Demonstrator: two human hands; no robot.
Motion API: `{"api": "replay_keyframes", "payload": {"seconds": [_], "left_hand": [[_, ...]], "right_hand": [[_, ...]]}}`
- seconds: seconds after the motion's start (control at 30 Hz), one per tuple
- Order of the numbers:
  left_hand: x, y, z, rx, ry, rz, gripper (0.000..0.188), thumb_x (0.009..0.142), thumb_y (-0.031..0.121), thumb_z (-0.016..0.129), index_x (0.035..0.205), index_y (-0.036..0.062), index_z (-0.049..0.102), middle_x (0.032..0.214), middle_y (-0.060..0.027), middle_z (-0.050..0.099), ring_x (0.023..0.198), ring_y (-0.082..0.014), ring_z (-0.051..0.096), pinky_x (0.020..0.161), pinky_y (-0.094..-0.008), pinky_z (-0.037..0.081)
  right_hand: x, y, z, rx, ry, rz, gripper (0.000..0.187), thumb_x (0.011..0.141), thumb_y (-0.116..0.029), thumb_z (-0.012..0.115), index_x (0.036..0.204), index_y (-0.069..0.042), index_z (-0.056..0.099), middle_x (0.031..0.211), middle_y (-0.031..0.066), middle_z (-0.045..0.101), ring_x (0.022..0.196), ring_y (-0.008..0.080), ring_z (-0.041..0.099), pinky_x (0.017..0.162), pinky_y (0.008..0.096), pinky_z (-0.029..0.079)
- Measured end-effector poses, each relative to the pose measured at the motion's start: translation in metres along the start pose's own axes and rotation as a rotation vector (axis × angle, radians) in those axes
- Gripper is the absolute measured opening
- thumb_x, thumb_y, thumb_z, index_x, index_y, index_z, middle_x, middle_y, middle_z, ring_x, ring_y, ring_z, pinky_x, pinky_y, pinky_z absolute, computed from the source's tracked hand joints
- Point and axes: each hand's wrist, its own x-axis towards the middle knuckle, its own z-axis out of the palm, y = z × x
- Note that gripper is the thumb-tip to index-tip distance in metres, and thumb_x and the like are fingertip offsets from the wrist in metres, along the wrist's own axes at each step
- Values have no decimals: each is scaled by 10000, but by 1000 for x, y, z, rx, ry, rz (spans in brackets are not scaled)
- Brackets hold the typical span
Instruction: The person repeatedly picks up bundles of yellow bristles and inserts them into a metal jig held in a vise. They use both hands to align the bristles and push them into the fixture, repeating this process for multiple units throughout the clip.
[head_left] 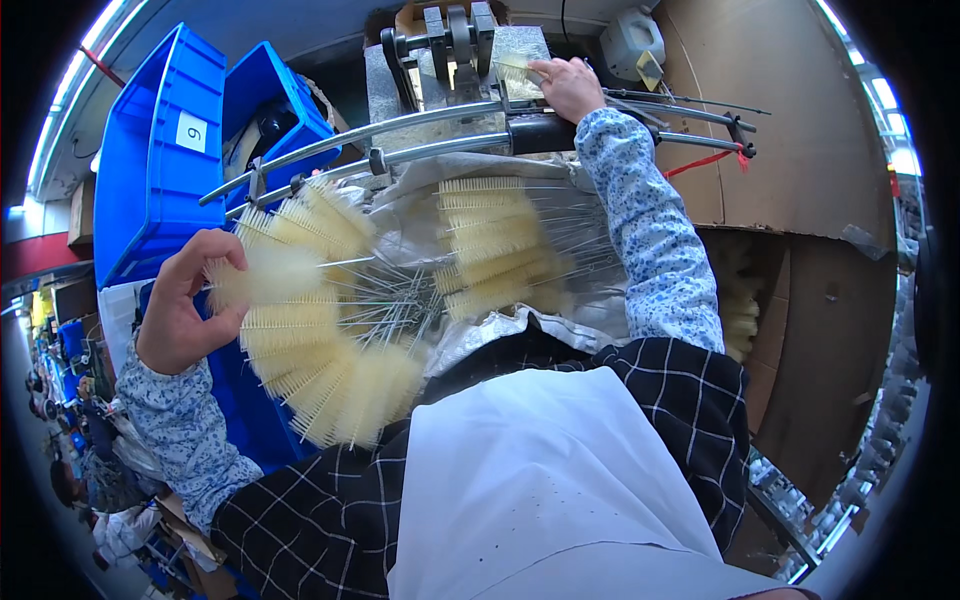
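My left hand (190,300) curls its thumb and fingers around the pale yellow bristle end of a wire-handled brush (275,277), at the left edge of a fanned heap. Other brushes (345,385) in that heap have their metal stems crossing toward the middle. A second stack of brushes (490,240) lies to the right, its stems pointing right. At the far side, my right hand (572,88) is closed at the edge of a small yellowish bristle piece (514,68) over the metal machine (455,75); the fingertips are partly hidden.
Two curved metal rails (430,140) run across in front of the machine. Blue plastic bins (160,170) stand at the left. Large cardboard sheets (800,120) rise on the right, with a white jug (633,42) behind. A white apron (540,470) covers my lap.
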Motion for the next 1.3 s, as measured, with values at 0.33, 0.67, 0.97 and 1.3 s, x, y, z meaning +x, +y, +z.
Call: {"api": "replay_keyframes", "payload": {"seconds": [0.33, 0.67, 0.97, 1.3], "left_hand": [[21, 21, 2, 17, -88, 46, 340, 611, 48, 576, 931, 39, 459, 888, -36, 464, 826, -122, 459, 774, -241, 373], [21, 21, 1, 26, -47, 70, 334, 611, 52, 573, 926, 45, 464, 878, -41, 471, 819, -136, 470, 776, -254, 382], [17, 27, -5, 52, -31, 112, 337, 610, 81, 579, 930, 58, 479, 884, -56, 492, 816, -158, 487, 786, -271, 389], [17, 25, -3, 71, -31, 176, 333, 620, 54, 573, 941, 48, 489, 885, -53, 500, 800, -166, 487, 767, -269, 397]], "right_hand": [[11, 10, 7, -248, 170, -99, 442, 842, -297, 514, 1269, -279, 402, 1274, 16, 422, 1224, 194, 301, 967, 443, 238], [-15, 51, 6, 87, 370, 124, 352, 768, -247, 583, 1103, -142, 568, 1024, 46, 588, 988, 237, 532, 832, 414, 382], [-11, -5, 13, 66, 350, 86, 288, 747, -147, 581, 1029, -96, 604, 1009, 62, 597, 957, 236, 551, 806, 417, 396], [-2, -102, 19, 19, 224, 136, 205, 835, -121, 453, 993, -75, 575, 981, 47, 583, 938, 207, 542, 837, 414, 377]]}}
